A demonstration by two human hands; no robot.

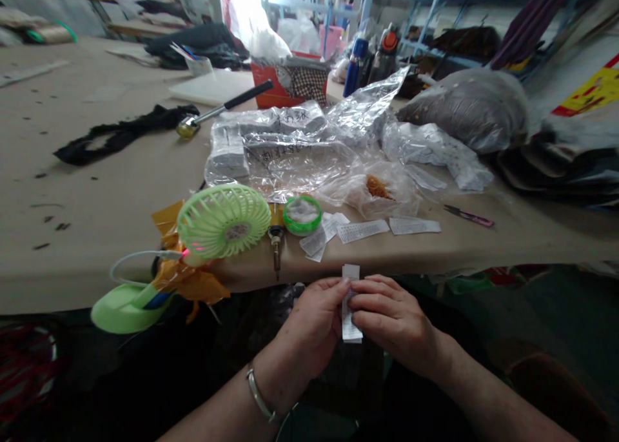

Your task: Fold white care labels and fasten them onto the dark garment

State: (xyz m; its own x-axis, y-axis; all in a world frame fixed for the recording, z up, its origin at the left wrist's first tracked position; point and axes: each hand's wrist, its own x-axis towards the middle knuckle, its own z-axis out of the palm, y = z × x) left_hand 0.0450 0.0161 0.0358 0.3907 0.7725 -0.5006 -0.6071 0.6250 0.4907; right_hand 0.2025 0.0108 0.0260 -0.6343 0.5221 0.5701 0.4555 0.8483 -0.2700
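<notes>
Between my two hands, just off the table's front edge, stands a narrow stack of white printed labels (351,329). My left hand (316,322) pinches the stack from the left, thumb on its face. From the right, the fingers of my right hand (387,313) are closed over its edge. Beyond my hands, more printed labels (362,231) lie in a row on the table. A soldering iron (276,248) points toward me, to the left of a green round tub (302,214) with white wadding in it.
A light green fan (225,222) is fixed at the table edge with orange tape. Behind the labels sit clear plastic bags (300,158), a bag of rubber bands (378,187) and thread snips (469,216). A hammer (188,126) and black cloth (120,132) lie left.
</notes>
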